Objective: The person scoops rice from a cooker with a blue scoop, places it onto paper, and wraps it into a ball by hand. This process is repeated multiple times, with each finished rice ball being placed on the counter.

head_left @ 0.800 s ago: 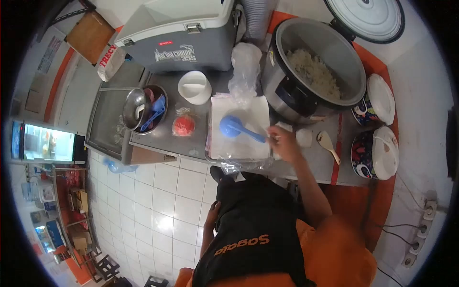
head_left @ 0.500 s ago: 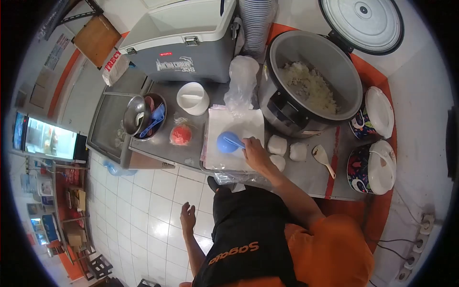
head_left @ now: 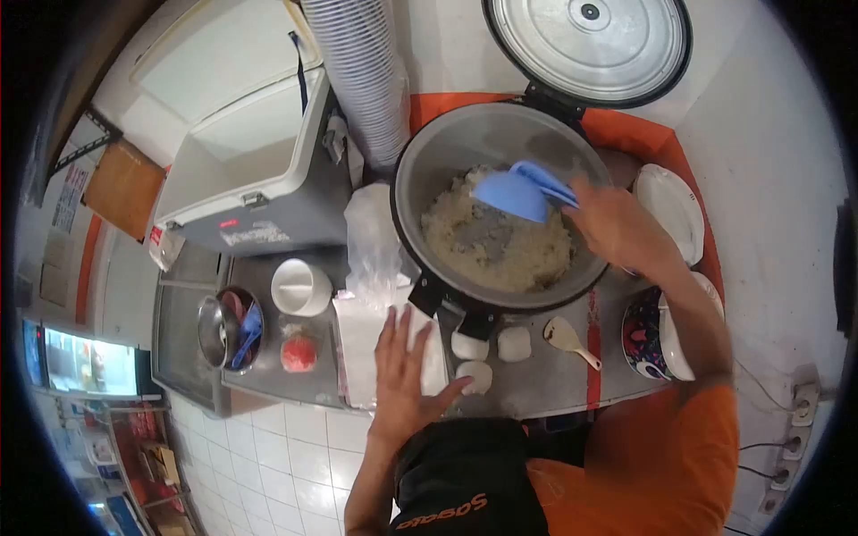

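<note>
My right hand (head_left: 617, 228) grips the handle of a blue scoop (head_left: 517, 190) and holds it inside the large rice cooker (head_left: 420, 170), just above the white rice (head_left: 500, 246). My left hand (head_left: 404, 373) lies flat with spread fingers on the stack of white paper sheets (head_left: 362, 344) at the counter's front edge. Three wrapped white rice portions (head_left: 514, 343) sit on the metal counter between my hands, one by my left thumb.
The cooker's lid (head_left: 585, 40) stands open behind. A grey cooler box (head_left: 250, 188) and a stack of cups (head_left: 362, 71) are at the left. A white bowl (head_left: 300, 286), metal bowl of utensils (head_left: 228, 329), red bag (head_left: 298, 354), rice paddle (head_left: 568, 339) and patterned pots (head_left: 657, 335) share the counter.
My right hand lifted the blue scoop off the paper sheets and carried it into the rice cooker. My left hand rose from my side onto the paper. The view tilted toward the cooker.
</note>
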### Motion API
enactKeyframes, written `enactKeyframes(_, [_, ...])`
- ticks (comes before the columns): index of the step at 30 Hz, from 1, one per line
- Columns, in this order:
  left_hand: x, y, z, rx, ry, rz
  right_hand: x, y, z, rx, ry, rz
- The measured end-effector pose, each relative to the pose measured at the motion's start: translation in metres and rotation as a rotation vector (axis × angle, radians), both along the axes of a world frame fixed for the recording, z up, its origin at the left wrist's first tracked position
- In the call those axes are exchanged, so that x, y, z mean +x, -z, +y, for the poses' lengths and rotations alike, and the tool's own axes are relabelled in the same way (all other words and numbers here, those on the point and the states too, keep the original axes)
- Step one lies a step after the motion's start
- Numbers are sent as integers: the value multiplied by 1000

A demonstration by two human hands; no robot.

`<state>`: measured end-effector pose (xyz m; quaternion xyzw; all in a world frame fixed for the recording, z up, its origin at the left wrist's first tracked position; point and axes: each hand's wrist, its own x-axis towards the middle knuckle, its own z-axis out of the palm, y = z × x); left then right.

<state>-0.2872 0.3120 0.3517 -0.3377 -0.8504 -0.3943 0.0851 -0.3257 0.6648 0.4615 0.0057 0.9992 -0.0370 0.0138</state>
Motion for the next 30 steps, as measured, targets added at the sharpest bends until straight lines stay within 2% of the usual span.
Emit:
enactKeyframes(3, [-41, 11, 38, -56, 70, 192, -79, 51, 25, 144, -93, -172])
enactKeyframes(6, [-68, 29, 60, 154, 25, 292, -127, 94, 23, 148, -129, -322])
enactKeyframes(8, [-81, 30, 74, 243, -55, 315, -144, 121, 13, 79, -207, -439])
enactKeyframes(10, [-85, 40, 71, 248, -38, 306, -150, 148, 0, -62, -336, -559])
enactKeyframes(12, [-87, 40, 75, 263, -72, 310, -132, 165, -29, 59, -462, -531])
enactKeyframes(13, [-85, 42, 74, 253, -58, 300, -120, 169, -41, 111, -515, -514])
enactKeyframes(16, [-85, 45, 69, 219, -18, 290, -106, 164, -56, 26, -389, -519])
enactKeyframes(18, [-86, 42, 66, 180, 2, 286, -96, 156, -51, -149, -381, -488])
enactKeyframes(19, [-86, 41, 65, 185, 9, 281, -95, 144, -51, -236, -377, -469])
enactKeyframes(22, [-86, 41, 67, 199, -1, 266, -120, 81, -34, -150, -396, -672])
enactKeyframes(25, [-84, 39, 67, 196, -12, 248, -124, 88, -27, -57, -250, -595])
enactKeyframes(27, [-84, 38, 67, 187, -11, 237, -100, 164, -29, -157, -306, -497])
enactKeyframes(29, [-84, 39, 69, 213, -17, 225, -88, 182, -39, -210, -392, -477])
enactKeyframes(30, [-83, 40, 69, 219, -32, 219, -88, 166, -46, -216, -452, -509])
